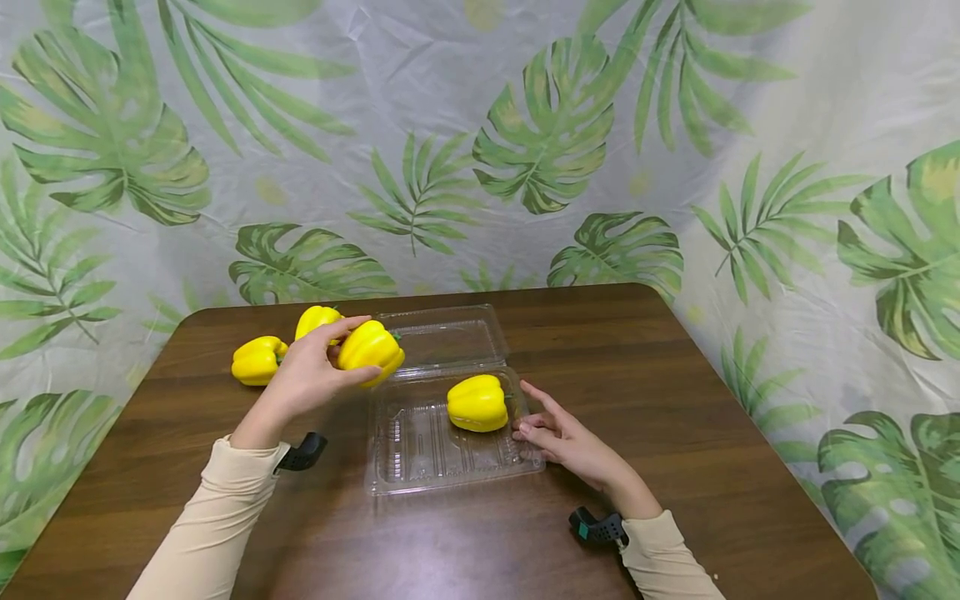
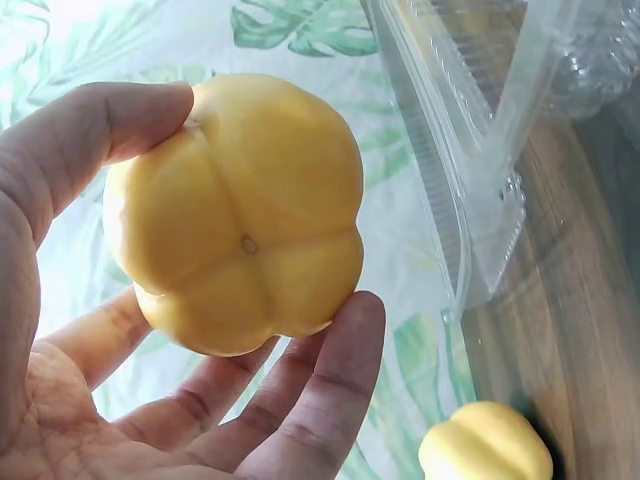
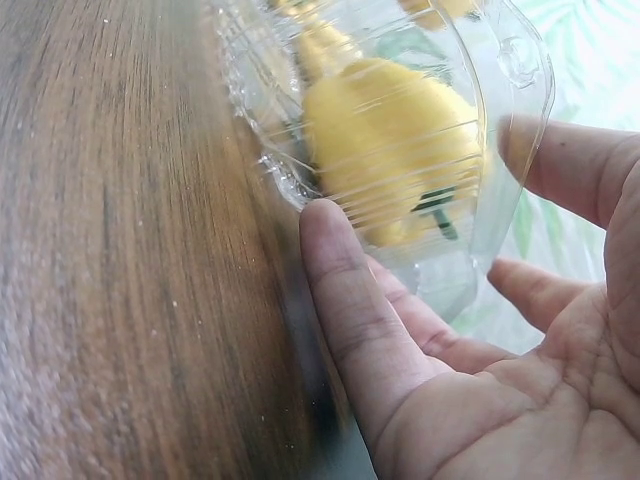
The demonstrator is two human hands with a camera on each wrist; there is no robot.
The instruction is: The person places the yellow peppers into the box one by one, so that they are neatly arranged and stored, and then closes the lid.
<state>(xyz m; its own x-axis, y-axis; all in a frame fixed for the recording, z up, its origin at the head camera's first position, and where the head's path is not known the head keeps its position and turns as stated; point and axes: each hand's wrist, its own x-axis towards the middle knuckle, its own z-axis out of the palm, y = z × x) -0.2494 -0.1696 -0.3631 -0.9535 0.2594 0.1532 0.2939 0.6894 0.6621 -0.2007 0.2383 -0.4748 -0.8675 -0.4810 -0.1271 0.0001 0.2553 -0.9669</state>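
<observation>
My left hand (image 1: 315,367) grips a yellow bell pepper (image 1: 371,352) above the table, left of a clear plastic clamshell container (image 1: 420,483). In the left wrist view the thumb and fingers hold the sides of this pepper (image 2: 250,220), its lobed bottom facing the camera. A second yellow bell pepper (image 1: 477,403) lies on its side in the container's base, toward the right. With nearly straight fingers, my right hand (image 1: 573,442) touches the container's right side. Through the ribbed wall (image 3: 470,150) in the right wrist view, that pepper and its green stem show.
Two more yellow bell peppers lie on the wooden table (image 1: 675,400) at the left, one nearer (image 1: 257,361) and one farther back (image 1: 317,320), partly behind my left hand. The container's lid (image 1: 450,333) lies folded open toward the back. A leaf-patterned curtain (image 1: 450,150) hangs behind the table.
</observation>
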